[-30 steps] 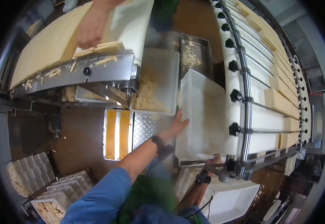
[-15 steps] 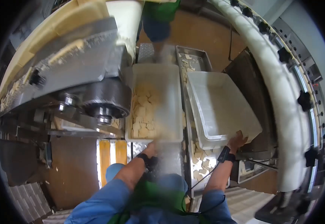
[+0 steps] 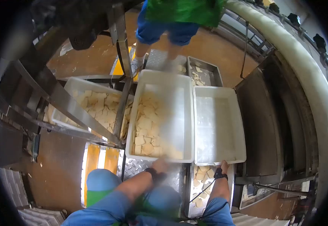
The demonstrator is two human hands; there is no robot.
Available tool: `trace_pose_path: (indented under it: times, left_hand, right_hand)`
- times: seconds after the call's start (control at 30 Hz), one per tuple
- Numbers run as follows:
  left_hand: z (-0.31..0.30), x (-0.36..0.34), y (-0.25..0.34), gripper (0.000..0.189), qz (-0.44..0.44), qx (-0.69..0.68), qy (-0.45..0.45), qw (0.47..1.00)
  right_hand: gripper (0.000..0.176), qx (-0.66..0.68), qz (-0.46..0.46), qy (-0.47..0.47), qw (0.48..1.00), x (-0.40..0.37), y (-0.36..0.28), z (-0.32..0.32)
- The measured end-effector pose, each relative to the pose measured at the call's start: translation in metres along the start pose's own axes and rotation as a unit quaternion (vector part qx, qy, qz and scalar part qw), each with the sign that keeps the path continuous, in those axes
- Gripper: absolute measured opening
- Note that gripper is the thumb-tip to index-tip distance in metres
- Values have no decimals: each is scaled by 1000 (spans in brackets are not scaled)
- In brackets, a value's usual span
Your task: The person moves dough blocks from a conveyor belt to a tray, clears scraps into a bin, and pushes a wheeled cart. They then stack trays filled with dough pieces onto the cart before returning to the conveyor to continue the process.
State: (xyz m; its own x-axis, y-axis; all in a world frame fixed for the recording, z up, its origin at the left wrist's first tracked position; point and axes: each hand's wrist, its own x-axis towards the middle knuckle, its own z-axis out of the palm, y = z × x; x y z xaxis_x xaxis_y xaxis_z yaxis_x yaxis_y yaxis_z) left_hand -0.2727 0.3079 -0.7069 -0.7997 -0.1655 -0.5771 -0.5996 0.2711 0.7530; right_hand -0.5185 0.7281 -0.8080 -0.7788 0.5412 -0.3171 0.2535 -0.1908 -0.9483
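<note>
A white plastic bin (image 3: pixel 189 124) holding pale, flat, broken dough or cracker pieces (image 3: pixel 146 128) lies in the middle. My left hand (image 3: pixel 159 165) is closed at its near rim, with the fingers partly blurred by a smeared patch in the view. Directly to the right, a second white bin (image 3: pixel 218 126) has a bare bottom. My right hand (image 3: pixel 224 166) grips its near rim, fingers hooked at the edge. The two bins lie side by side, their long sides close together.
Another bin of pieces (image 3: pixel 96 105) sits at left behind metal frame bars (image 3: pixel 64 94). Metal trays with scraps (image 3: pixel 199 186) lie below and beyond (image 3: pixel 211 71) the bins. A person in a green apron (image 3: pixel 182 13) stands opposite. A white conveyor roll (image 3: pixel 303 64) curves along the right.
The right-hand bin has turned from slanted to nearly straight, alongside the middle bin. My view has shifted, showing more of the other person and the left bin. Both hands stay at the rims.
</note>
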Motion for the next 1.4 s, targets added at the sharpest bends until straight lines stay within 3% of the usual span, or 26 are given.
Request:
trace_pose_path:
  times: [0.03,0.1,0.13,0.17,0.2,0.27,0.3,0.37,0.5,0.53,0.6,0.7,0.77,0.8,0.83,0.9,0.93,0.97,1.03,1.07,1.13,1.23,1.27,1.33,1.37,1.4]
  left_hand:
    - [18,10,-18,69,-5,-6,-2,1000]
    - [66,43,-67,48,125,42,97,986]
    - [69,42,-65,48,122,40,97,987]
    - [72,41,-60,49,119,12,102,988]
    - [73,38,-54,50,115,-17,107,987]
    - [66,27,-42,50,97,-31,104,989]
    - [64,23,-41,49,80,-42,97,991]
    - [67,28,-50,48,89,-30,86,992]
    - [37,1,-15,47,134,-33,73,988]
    - [32,12,-14,81,45,-70,-23,996]
    - [25,7,-16,76,98,-31,-52,993]
    - [71,82,-89,65,136,166,-309,926]
    - [61,48,-96,64,241,162,-139,947]
    - [48,22,-90,64,274,174,-70,943]
    - [24,-6,-66,63,286,213,-37,934]
    - [-29,-49,-12,66,265,278,-65,921]
    - [-41,-48,-18,66,257,280,-71,922]
    - [-46,-27,-31,64,216,238,-148,935]
    - [-79,-49,-18,61,170,188,-222,941]
    - [-111,-85,10,56,145,31,-226,963]
    - [-152,-126,26,50,116,-130,-213,961]
    - [-168,-171,25,37,222,-167,-124,953]
    - [-179,-201,43,37,56,-284,-88,953]
    - [-194,-244,29,38,-53,-319,-25,946]
    - [-213,-274,71,36,-188,-410,51,891]
    - [-233,-306,119,34,-298,-499,162,797]
  right_hand:
    - [23,-8,0,-1,1000,13,12,-10]
    - [18,-108,33,-46,993,46,31,-25]
    - [112,-123,77,-40,989,13,15,-12]
    - [112,-125,77,-43,988,15,25,-9]
    - [69,-141,46,-26,989,23,37,-5]
    - [60,-149,-34,83,985,-38,22,30]
    - [60,-151,-30,80,985,-40,22,30]
    - [82,-156,-25,42,986,-31,26,26]
    - [90,-57,-9,-2,998,-34,29,27]
    - [88,-69,-14,3,998,-41,28,33]
    - [86,-106,-37,25,993,-61,27,43]
    - [82,-207,-82,82,972,-127,6,68]
    - [78,-289,-29,147,946,-189,-15,80]
    - [77,-381,-78,171,905,-178,22,70]
    - [75,-315,-82,176,929,-223,-4,83]
    - [71,-210,-164,140,954,-268,-12,99]
    - [71,-222,-152,112,957,-275,7,100]
    - [72,-234,-147,81,958,-275,20,102]
    - [73,-173,-158,2,972,-332,-4,124]
    - [73,-167,-161,-36,972,-365,-22,135]
    - [73,-23,-77,-108,991,-437,-84,161]
    - [69,-42,-78,-209,974,-514,-158,175]
    - [69,-44,-79,-223,971,-535,-184,176]
    - [62,2,-47,-243,969,-580,-240,173]
    - [62,2,-48,-266,963,-605,-283,170]
    - [56,38,-31,-282,958,-635,-338,163]
